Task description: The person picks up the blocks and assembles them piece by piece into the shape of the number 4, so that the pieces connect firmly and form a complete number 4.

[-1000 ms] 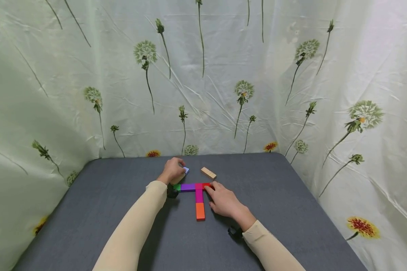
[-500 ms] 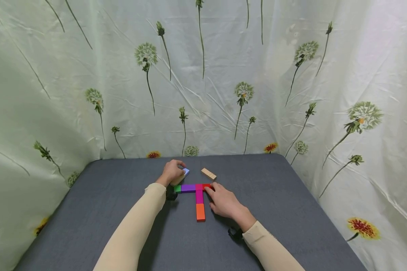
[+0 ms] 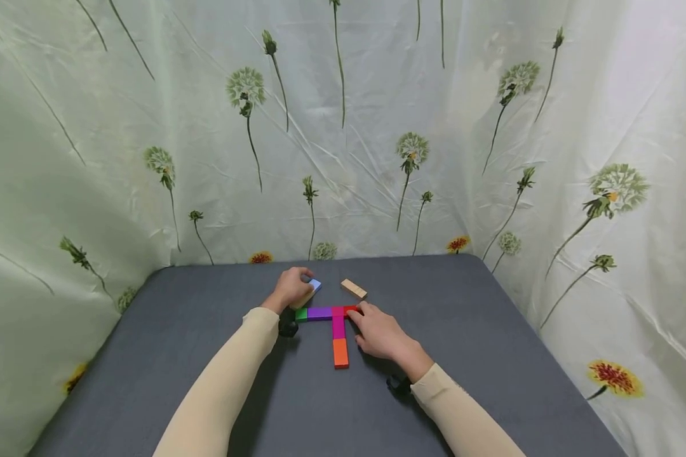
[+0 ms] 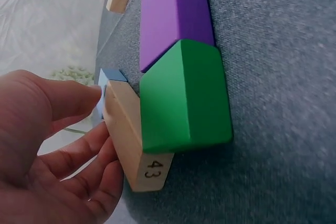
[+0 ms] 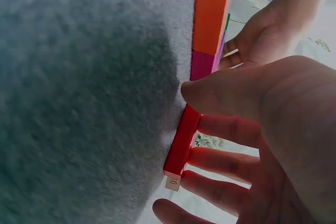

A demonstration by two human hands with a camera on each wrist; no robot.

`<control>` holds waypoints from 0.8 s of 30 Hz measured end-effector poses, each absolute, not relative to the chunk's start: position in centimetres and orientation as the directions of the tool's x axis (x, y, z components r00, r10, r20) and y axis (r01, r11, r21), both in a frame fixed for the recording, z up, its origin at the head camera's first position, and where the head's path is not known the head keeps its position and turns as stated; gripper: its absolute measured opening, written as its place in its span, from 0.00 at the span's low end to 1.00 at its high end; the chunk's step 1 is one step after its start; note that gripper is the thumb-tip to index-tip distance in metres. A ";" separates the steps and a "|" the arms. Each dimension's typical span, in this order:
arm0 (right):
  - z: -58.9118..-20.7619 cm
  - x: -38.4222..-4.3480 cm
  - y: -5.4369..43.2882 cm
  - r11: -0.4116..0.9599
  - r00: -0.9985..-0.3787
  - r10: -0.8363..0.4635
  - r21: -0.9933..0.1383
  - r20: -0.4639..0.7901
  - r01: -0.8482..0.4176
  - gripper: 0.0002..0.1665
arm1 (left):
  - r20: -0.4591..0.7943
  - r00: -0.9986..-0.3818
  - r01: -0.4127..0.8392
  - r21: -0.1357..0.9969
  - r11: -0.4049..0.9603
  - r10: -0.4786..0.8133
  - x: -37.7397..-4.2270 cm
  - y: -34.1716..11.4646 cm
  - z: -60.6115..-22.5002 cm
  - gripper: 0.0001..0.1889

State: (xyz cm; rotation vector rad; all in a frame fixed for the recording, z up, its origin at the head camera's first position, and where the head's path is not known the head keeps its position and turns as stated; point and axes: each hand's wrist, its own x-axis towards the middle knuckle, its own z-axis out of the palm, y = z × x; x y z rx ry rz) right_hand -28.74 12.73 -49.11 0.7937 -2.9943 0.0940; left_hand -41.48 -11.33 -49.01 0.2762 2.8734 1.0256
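Observation:
My left hand (image 3: 291,287) is beside a plain wooden block (image 4: 123,119) and a light blue block (image 3: 316,285) set end to end at a slant. In the left wrist view its thumb tip is by the blue block, and its other fingertips meet the wooden block's far side. My right hand (image 3: 382,331) holds a red block (image 5: 181,145) between thumb and fingers. Green (image 4: 184,98), purple (image 3: 320,313) and pink (image 3: 337,311) blocks continue the red one's row. From the pink block, a magenta block (image 3: 338,327) and an orange block (image 3: 340,353) extend toward me.
A separate wooden block (image 3: 354,289) lies slanted behind the row. All blocks rest on a dark grey table (image 3: 206,355). A flower-patterned curtain (image 3: 343,158) hangs behind and at both sides.
The head view has shifted slightly. Both hands and the blocks keep practically the same places.

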 end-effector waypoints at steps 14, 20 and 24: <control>-47.3 -30.6 12.9 0.849 -0.847 -0.529 -0.036 -0.057 -0.528 0.23 | 0.106 -0.947 0.312 0.526 0.791 0.304 -37.8 -12.2 -48.1 0.15; -46.4 -31.0 12.8 0.851 -0.845 -0.525 -0.046 -0.103 -0.523 0.23 | 0.193 -0.926 0.378 0.454 0.807 0.325 -34.5 -12.1 -47.6 0.16; -46.0 -31.2 12.9 0.847 -0.847 -0.530 -0.064 -0.043 -0.527 0.20 | 0.222 -0.921 0.387 0.412 0.825 0.321 -32.2 -12.3 -47.7 0.15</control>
